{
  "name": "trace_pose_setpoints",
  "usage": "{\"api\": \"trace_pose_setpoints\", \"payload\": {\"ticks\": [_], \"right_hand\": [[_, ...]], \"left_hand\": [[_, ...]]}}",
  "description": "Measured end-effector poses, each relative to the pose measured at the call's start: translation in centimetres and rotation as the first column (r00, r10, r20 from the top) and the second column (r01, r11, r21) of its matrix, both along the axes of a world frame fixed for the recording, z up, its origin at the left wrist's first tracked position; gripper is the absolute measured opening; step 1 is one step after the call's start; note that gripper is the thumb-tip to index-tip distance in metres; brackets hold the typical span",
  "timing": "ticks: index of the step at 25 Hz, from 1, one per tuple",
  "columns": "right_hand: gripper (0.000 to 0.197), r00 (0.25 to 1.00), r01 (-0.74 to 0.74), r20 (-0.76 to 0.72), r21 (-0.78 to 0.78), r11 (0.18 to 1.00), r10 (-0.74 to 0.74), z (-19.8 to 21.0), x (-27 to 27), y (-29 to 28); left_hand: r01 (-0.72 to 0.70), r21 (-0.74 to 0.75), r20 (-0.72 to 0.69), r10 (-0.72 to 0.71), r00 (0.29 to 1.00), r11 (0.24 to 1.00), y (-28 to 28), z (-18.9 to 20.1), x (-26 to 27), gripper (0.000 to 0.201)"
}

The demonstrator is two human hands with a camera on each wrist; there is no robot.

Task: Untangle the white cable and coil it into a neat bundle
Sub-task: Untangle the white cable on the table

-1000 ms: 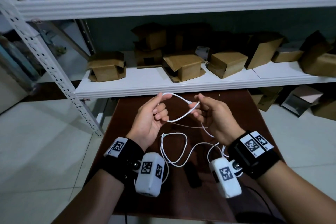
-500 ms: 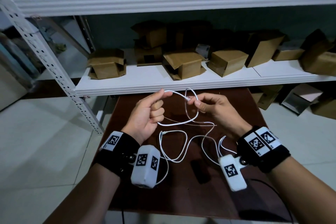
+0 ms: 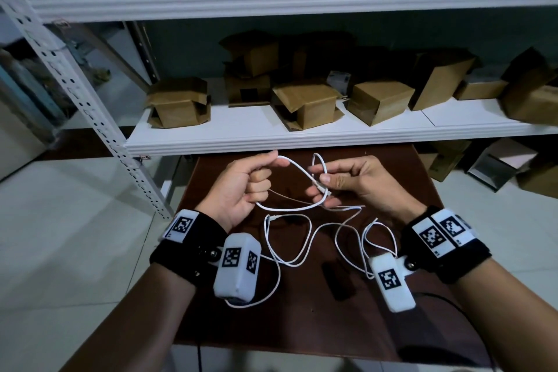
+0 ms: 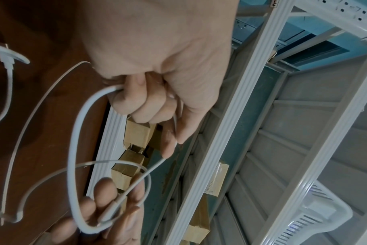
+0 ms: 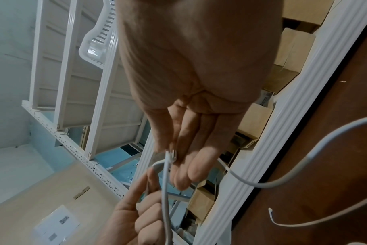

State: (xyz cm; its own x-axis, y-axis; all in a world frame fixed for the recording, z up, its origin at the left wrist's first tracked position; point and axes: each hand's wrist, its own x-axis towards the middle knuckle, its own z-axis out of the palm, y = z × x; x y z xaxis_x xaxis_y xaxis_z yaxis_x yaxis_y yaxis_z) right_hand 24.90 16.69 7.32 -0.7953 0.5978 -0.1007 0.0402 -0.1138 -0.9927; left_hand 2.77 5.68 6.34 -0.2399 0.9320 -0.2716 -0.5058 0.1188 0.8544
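- The left hand [image 3: 241, 187] is curled round the cable [image 3: 290, 208], pinching it at thumb and forefinger — an anchor, I judge, so a loop can form.
- The right hand [image 3: 356, 181] pinches the cable's plug end [image 3: 322, 189] in its fingertips, held close to the left, likely to thread it free.
- Between them one loop hangs above the worktop [image 3: 302, 326] near its far edge — the rest lies tangled mid-worktop.

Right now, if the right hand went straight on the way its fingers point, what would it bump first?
Probably the left hand: the right hand points leftward at it, with only the white cable between. Depth looks similar, not certain.
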Motion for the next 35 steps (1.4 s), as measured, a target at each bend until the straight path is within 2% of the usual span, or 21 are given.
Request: {"api": "trace_pose_setpoints", "payload": {"ticks": [3,7,11,15,22,24,26,28,30,31,32,33,35], "right_hand": [[0.038,1.000,0.009,0.028,-0.015,1.000,-0.009,-0.1,-0.1,-0.3],[0.034,0.989,-0.096,0.113,0.016,0.995,0.094,-0.5,-0.3,-0.5],[0.027,0.979,-0.143,0.152,0.038,0.989,0.136,-0.6,-0.3,-0.8],[0.024,0.979,-0.148,0.152,0.069,0.987,0.136,-0.6,-0.4,-1.0],[0.030,0.972,-0.164,0.181,0.065,0.984,0.150,-0.6,-0.4,-1.3],[0.026,0.977,-0.147,0.164,0.052,0.988,0.136,-0.6,-0.4,-1.4],[0.024,0.978,-0.154,0.153,0.055,0.986,0.144,-0.5,-0.4,-1.3],[0.020,0.972,-0.190,0.159,0.083,0.978,0.175,-0.4,-0.4,-1.0],[0.015,0.967,-0.214,0.167,0.111,0.970,0.195,-0.3,-0.3,-0.8],[0.014,0.966,-0.215,0.172,0.124,0.969,0.193,-0.4,-0.3,-0.7],[0.014,0.967,-0.207,0.176,0.138,0.968,0.182,-0.4,-0.3,-0.6],[0.014,0.970,-0.193,0.176,0.152,0.969,0.166,-0.5,-0.3,-0.4],[0.013,0.977,-0.156,0.169,0.173,0.972,0.127,-0.4,-0.2,0.2]], "left_hand": [[-0.003,0.010,-0.064,0.003,0.998,1.000,0.1,-0.4,0.2,0.028],[-0.053,0.025,-0.217,0.057,0.974,0.998,0.1,-1.1,0.8,0.026],[-0.064,0.021,-0.321,0.068,0.945,0.998,0.2,-1.3,1.1,0.023],[-0.041,-0.003,-0.365,0.037,0.930,0.999,0.2,-1.5,0.9,0.024],[0.018,-0.065,-0.396,-0.042,0.917,0.998,0.1,-1.4,0.7,0.024],[-0.018,-0.050,-0.495,-0.009,0.869,0.999,0.1,-1.5,1.0,0.022],[-0.021,0.027,-0.600,0.033,0.799,0.999,0.1,-1.6,1.2,0.019],[0.148,0.081,-0.689,-0.051,0.722,0.986,0.1,-1.6,1.2,0.028],[0.315,0.055,-0.765,-0.163,0.624,0.947,0.1,-1.7,1.5,0.029],[0.349,0.039,-0.776,-0.192,0.601,0.936,0.1,-1.9,1.7,0.029],[0.352,0.032,-0.763,-0.205,0.613,0.936,0.1,-2.1,1.9,0.032],[0.327,0.033,-0.721,-0.204,0.662,0.944,0.1,-2.2,2.1,0.036],[0.233,0.033,-0.548,-0.177,0.817,0.972,0.1,-2.1,2.3,0.039]]}}
